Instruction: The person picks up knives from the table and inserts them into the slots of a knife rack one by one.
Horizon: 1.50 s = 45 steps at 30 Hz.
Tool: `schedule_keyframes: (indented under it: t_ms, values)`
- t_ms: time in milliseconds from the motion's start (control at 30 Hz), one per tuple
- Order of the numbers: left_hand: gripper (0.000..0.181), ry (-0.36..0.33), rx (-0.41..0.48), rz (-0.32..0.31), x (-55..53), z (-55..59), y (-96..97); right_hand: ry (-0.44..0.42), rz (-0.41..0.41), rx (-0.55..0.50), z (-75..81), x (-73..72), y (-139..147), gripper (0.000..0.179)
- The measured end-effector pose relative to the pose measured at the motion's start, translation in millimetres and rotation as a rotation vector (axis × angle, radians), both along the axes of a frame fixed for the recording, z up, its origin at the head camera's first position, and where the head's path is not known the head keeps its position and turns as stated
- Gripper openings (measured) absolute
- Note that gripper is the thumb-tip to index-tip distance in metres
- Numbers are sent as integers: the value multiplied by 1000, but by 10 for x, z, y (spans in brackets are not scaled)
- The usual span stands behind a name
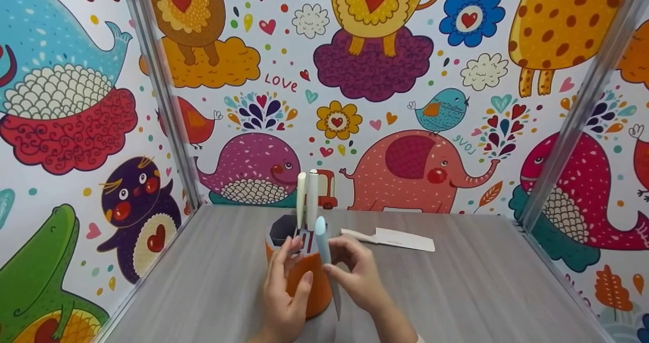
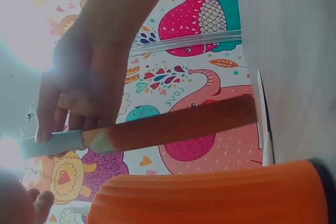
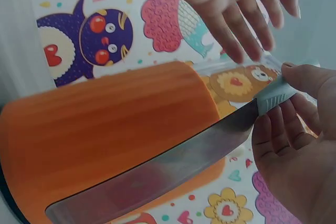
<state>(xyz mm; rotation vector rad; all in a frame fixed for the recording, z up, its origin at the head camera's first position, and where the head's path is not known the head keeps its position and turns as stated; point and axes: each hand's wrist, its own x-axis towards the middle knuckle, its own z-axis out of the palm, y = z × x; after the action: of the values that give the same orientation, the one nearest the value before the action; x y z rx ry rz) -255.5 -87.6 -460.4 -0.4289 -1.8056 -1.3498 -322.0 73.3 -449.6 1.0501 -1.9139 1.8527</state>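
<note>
My right hand [image 1: 360, 272] grips a kitchen knife by its pale blue handle [image 1: 322, 236], blade pointing down. Its broad blade [image 3: 163, 169] runs alongside the orange knife holder [image 1: 317, 279], reflecting orange in the left wrist view. On the holder's near left side, my left hand [image 1: 286, 292] has its fingers extended, overlapping the holder in the head view. The right wrist view shows that hand [image 3: 231, 9] above the holder's top end, palm visible and holding nothing. Two pale-handled knives [image 1: 313, 196] stand upright in the holder's slots.
A cream cleaver [image 1: 403, 239] lies flat on the grey wood-grain table [image 1: 446, 292], behind and right of the holder. Printed panels with cartoon animals [image 1: 405, 170] enclose the table at the back and sides, with metal posts [image 1: 563, 110] at the corners.
</note>
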Motion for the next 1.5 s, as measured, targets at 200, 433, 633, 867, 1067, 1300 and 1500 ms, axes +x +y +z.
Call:
schedule_keyframes:
  t_ms: [200, 433, 633, 867, 1067, 1300, 1500]
  values:
    - [53, -154, 49, -53, 7, 30, -44, -43, 45, 47, -47, 97, -161, 25]
    - [40, -267, 108, -155, -20, 57, -52, -159, 79, 84, -71, 212, -307, 24]
    - [39, -301, 123, -181, -5, 97, -54, -158, 83, 60, -75, 234, -348, 26]
    - [39, -343, 182, -192, 42, 178, -75, -108, -15, -55, -79, 134, -227, 22]
    - [42, -319, 246, -240, 85, 223, -89, -128, -253, -146, -178, -105, -66, 20]
    - [37, -193, 154, -126, 86, 244, -127, -286, -382, -66, -491, -484, 73, 28]
    - [28, -215, -63, 88, 107, 338, -258, -344, -341, 19, -660, -602, 78, 41]
